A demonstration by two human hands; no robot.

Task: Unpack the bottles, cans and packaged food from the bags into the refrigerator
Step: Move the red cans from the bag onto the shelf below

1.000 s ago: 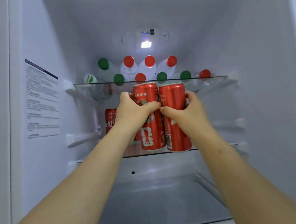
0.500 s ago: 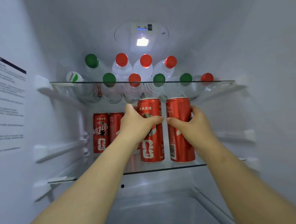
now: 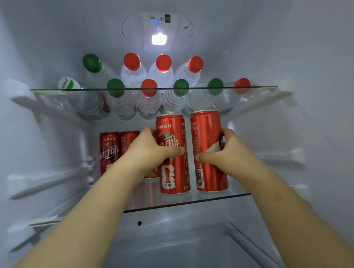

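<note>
Across the whole frame, the open refrigerator [image 3: 317,47], lit from the back wall. In the upper middle, a glass shelf [image 3: 255,87] already stocked with water bottles [image 3: 134,74], red and green caps toward the camera. Below it at centre, a lower shelf [image 3: 180,203], two back cans [image 3: 109,149] standing at its left rear. At centre, left hand [image 3: 149,153] with fingers wrapped round the left can [image 3: 174,174]. Beside it, right hand [image 3: 230,151] with fingers clamped on the right can [image 3: 204,130]. Both upright at the shelf front, seemingly set down. Likely midway: bags out of view, no packaged food seen.
</note>
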